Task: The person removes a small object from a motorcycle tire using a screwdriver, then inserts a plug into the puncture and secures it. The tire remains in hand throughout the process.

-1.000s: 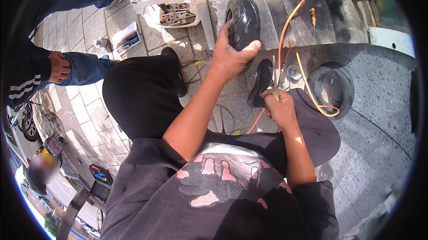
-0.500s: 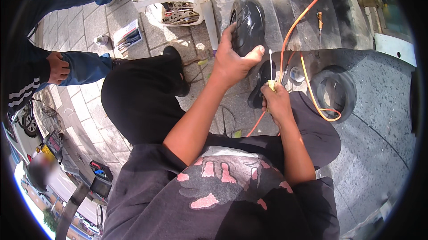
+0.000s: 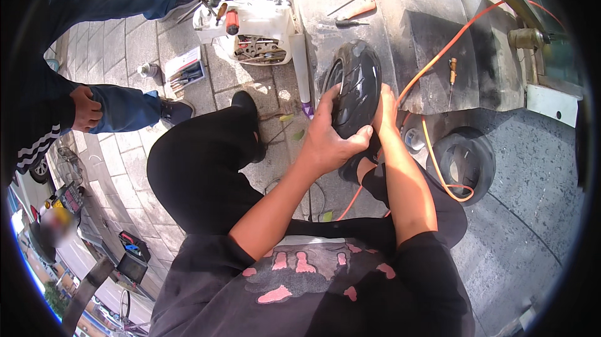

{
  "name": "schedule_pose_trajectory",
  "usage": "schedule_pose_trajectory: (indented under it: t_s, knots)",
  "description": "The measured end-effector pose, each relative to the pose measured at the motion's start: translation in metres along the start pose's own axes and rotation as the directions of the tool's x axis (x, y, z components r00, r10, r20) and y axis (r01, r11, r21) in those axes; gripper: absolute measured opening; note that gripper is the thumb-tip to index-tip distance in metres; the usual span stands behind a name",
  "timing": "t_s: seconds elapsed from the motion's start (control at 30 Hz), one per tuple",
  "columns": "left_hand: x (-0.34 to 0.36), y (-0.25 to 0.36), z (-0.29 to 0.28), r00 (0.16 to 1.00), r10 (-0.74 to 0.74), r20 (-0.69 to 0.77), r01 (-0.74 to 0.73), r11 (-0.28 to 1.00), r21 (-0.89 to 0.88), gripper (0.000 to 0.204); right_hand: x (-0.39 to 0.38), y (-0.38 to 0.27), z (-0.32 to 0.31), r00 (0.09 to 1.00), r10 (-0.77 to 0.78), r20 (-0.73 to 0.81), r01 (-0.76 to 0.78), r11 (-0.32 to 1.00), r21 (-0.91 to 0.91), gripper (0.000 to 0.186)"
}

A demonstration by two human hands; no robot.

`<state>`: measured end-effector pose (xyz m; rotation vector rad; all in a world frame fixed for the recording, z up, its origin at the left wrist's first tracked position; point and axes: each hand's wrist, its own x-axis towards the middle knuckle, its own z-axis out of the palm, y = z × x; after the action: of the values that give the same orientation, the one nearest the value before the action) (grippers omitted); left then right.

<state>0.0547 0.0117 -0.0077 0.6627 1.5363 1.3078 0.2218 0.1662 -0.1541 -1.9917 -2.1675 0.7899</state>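
Note:
A small black treaded tyre [image 3: 358,86] stands tilted on the edge of the stone step before me. My left hand [image 3: 328,139] grips its near left side, with the thumb against the tread and the fingers at the rim opening. Close against the tyre's right side, my right hand [image 3: 386,111] is closed. Its fingers are largely hidden, and what it holds does not show. The yellow-handled screwdriver seen earlier is out of sight.
An orange air hose [image 3: 438,61] loops down on the right, near another tyre [image 3: 464,165] on the ground. A tool with a wooden handle [image 3: 452,72] lies on the step. Beyond my left knee are a white toolbox [image 3: 291,27], a tray of tools [image 3: 185,71] and another person's legs [image 3: 128,108].
My right hand has moved up from beside my lap to the tyre's right side, and the screwdriver has gone from view. My left hand keeps its grip. The tyre sits lower in the picture.

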Motion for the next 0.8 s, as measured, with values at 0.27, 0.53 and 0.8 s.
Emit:
schedule_pose_trajectory:
  t_s: [0.27,0.53,0.8]
  knots:
    - [0.011,-0.005,-0.009,0.999,-0.013,-0.050,0.009,0.997,-0.072,0.110,0.039,-0.041,-0.035,0.975,-0.008,0.222,0.093,0.922,-0.376,0.036]
    - [0.020,-0.003,-0.009,0.997,0.003,-0.075,-0.005,1.000,-0.031,0.111,0.072,-0.006,-0.032,0.950,-0.052,0.309,0.158,0.932,-0.327,0.045]
    - [0.019,-0.008,-0.004,0.993,0.048,-0.107,-0.049,0.999,-0.006,0.113,0.061,-0.003,-0.029,0.955,-0.066,0.290,0.130,0.970,-0.207,0.057]
